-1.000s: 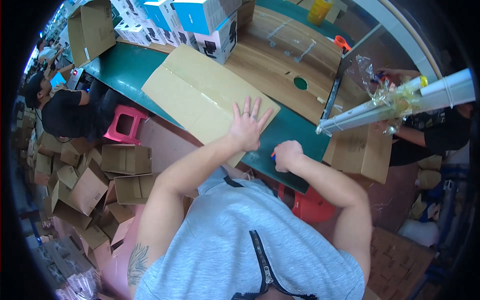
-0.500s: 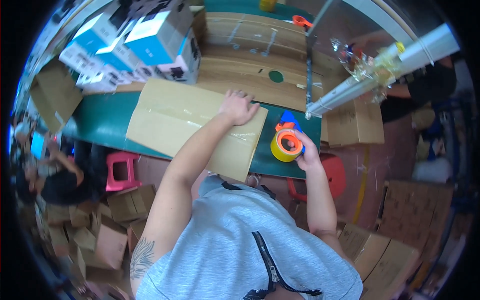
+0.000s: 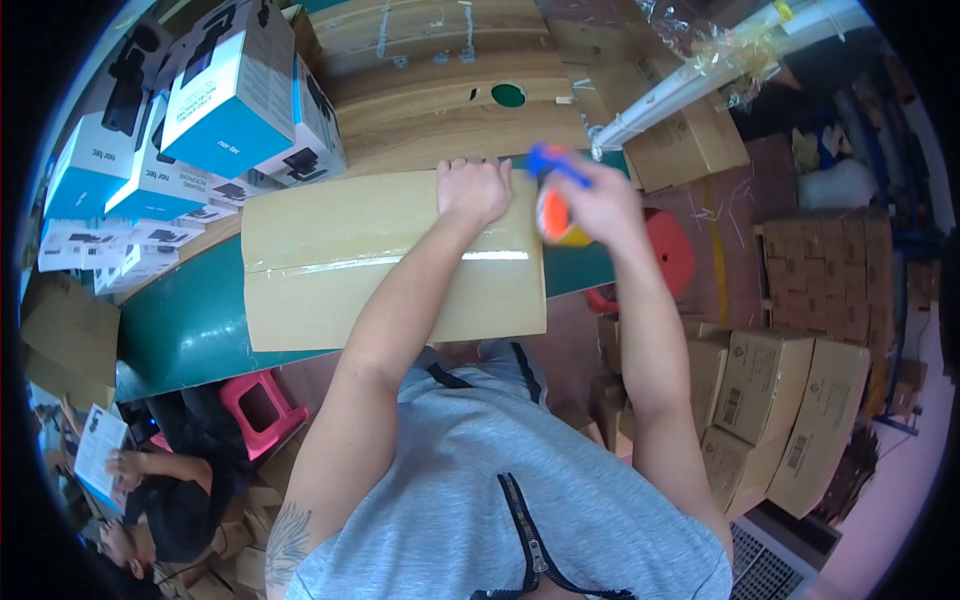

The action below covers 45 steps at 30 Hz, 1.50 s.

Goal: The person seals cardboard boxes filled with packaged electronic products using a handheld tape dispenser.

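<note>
Since half a second ago, right hand carries the tape dispenser up beside the left hand, which presses flat on the cardboard box. Sealing looks underway; next, the dispenser likely needs setting on the seam just beneath it.

Flat brown cardboard carton lies directly under the left hand; the fingers reach its far edge, and a glossy clear tape seam runs along it just below the palm. Left of the fingers, well apart: stack of blue-and-white printed boxes with dark product pictures. Right of the right hand, beyond its fingers: open brown carton. Below and right of that hand, well apart: stacked brown cartons with small white labels.
</note>
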Available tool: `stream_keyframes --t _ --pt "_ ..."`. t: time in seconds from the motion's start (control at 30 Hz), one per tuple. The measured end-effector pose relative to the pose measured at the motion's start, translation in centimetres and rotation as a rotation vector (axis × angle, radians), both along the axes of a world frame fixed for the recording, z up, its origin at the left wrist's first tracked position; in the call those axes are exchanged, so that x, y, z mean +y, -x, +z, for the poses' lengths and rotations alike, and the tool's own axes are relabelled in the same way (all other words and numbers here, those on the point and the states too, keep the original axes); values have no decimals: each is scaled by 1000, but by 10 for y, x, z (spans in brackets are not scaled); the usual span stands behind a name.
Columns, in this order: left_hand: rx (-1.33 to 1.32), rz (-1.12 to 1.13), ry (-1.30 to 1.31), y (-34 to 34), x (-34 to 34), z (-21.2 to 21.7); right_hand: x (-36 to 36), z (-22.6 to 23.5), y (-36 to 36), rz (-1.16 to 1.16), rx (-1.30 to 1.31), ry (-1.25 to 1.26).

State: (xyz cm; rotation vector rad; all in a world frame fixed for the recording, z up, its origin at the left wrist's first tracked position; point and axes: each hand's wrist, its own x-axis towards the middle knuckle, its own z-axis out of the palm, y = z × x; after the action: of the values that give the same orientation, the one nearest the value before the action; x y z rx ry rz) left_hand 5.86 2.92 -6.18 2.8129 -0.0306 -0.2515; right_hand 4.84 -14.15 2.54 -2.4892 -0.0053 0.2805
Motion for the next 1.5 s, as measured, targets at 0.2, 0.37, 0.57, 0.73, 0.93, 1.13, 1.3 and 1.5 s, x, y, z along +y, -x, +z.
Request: stream_keyframes --t 0.2,0.37,0.57,0.73,0.93,1.13,1.3,1.5 --pt "21 0 -5 -5 0 5 12 -4 -16 44 245 204" --pt "5 36 -54 -1 -2 -2 -8 -4 32 72 261 123" --pt "-41 17 -76 3 -4 -2 -23 14 94 65 419 57" --pt "41 2 -122 2 -5 2 -32 12 145 100 342 74" --pt "-686 -797 347 23 -14 -14 -21 26 160 80 370 195" --pt "-330 -1092 267 16 -17 -15 -26 23 196 53 372 196" --pt "-288 -1057 257 16 -22 -13 -19 -1 230 21 304 232" --pt "14 -987 -193 17 -49 13 2 15 192 475 522 613"
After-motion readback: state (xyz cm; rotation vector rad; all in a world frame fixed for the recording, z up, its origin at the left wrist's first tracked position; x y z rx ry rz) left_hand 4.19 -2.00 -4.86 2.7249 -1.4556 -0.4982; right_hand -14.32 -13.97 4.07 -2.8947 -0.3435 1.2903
